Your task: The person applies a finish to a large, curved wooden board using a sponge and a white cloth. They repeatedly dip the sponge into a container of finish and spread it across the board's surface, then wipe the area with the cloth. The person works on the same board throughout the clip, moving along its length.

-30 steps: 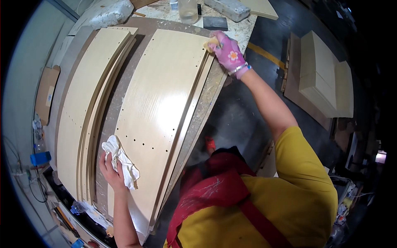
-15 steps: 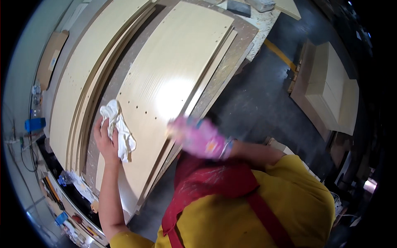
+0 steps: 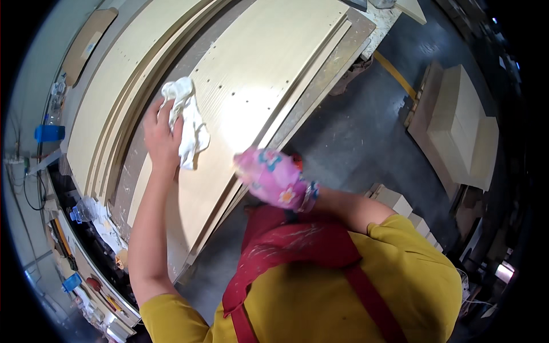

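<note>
Grey concrete floor (image 3: 366, 126) fills the right side of the workshop, with a yellow line painted across it and a stack of pale boards (image 3: 463, 131) lying well apart from the work. On the left, a long desk (image 3: 366, 34) with a rough, worn edge carries several large light wood panels. The nearest panel (image 3: 257, 86) is pale, shiny under the light, and has rows of small drilled holes. More panels (image 3: 108, 108) lie beside it, closer to the wall.

The left hand (image 3: 162, 140) is bare and rests flat on the near panel. Its fingers are spread a little and press a crumpled white cloth (image 3: 186, 120) against the wood; the cloth lies partly under the fingers and partly free on the panel surface.

The right hand (image 3: 271, 177) wears a pink glove with a flower pattern. It is at the near edge of the same panel, just beside the person's chest. It is blurred, so I cannot tell if its fingers are closed or holding something.

The person wears a yellow shirt and a red apron (image 3: 291, 251) with paint marks.
</note>
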{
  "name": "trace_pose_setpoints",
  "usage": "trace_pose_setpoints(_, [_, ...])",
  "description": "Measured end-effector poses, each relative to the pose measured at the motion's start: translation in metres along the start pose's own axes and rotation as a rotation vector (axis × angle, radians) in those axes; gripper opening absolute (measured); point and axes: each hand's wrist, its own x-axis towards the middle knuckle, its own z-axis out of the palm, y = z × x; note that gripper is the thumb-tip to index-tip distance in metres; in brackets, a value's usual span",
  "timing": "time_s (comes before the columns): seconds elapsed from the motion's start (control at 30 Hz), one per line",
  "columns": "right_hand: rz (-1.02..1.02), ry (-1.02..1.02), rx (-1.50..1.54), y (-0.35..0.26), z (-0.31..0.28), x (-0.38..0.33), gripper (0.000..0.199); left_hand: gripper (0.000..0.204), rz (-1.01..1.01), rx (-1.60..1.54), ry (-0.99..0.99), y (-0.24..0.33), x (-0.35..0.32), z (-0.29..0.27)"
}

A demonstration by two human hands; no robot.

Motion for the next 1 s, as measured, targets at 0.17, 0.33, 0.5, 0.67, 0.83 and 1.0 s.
trace_pose_setpoints(0.17, [-0.124,0.031,0.097,-0.055,0.028,-0.007,0.031,0.030,-0.013,-0.176,0.010,0.002,-0.009,-0.025])
trace_pose_setpoints(0.33, [0.387,0.270,0.145,-0.036,-0.019,0.006,0.030,0.028,0.036,-0.026,-0.134,-0.040,-0.065,-0.127])
trace_pose_setpoints(0.5, [0.285,0.223,0.083,-0.060,0.011,-0.004,0.023,0.039,-0.072,0.013,-0.407,-0.085,-0.134,-0.183])
trace_pose_setpoints(0.67, [-0.164,0.046,0.025,-0.147,0.101,-0.041,0.031,0.058,0.009,0.078,-0.426,-0.088,-0.155,-0.181])
trace_pose_setpoints(0.83, [-0.331,-0.138,0.402,-0.231,0.170,-0.059,0.024,0.059,-0.020,0.077,-0.472,-0.082,-0.153,-0.183])
trace_pose_setpoints(1.0, [0.004,-0.471,0.745,-0.228,0.122,-0.041,0.021,0.051,-0.049,0.042,-0.319,-0.088,-0.163,-0.174])
